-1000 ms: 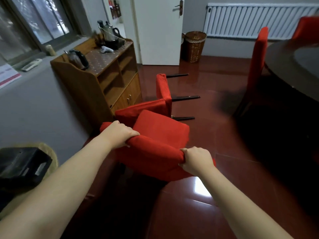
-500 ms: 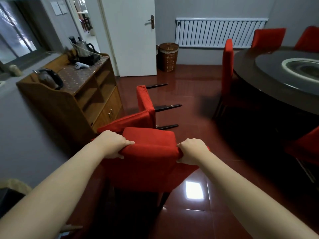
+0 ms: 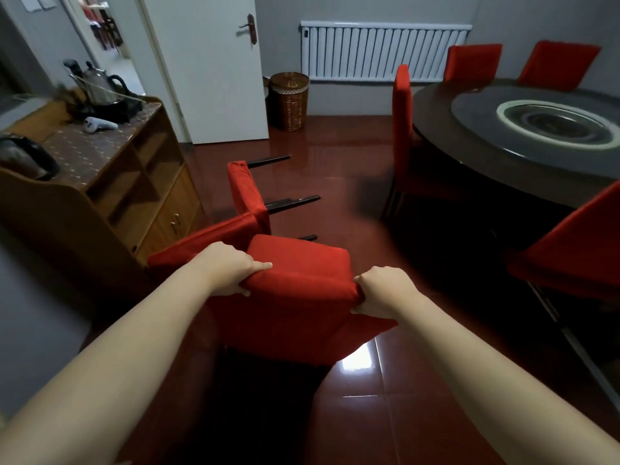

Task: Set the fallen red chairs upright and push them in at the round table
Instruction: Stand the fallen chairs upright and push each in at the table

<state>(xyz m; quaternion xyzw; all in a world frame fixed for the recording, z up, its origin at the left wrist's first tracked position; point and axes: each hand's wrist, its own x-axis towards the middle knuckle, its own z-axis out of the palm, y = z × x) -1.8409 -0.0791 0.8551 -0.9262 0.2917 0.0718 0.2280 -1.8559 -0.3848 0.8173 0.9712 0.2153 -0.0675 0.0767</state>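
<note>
Gripping backrest corners of red cloth-covered chair: left hand, right hand, fingers curled round.
Upright on glossy tiles, apart from dark round table; second chair sideways beyond.

Camera: one, worn on the person's head.
Looks: forward and down, along both arms.
How near: close. The left hand and right hand hold the red chair near the middle of the picture.
Past the grip: the fallen chair, then the door.
Right of the grip: the round table.
</note>
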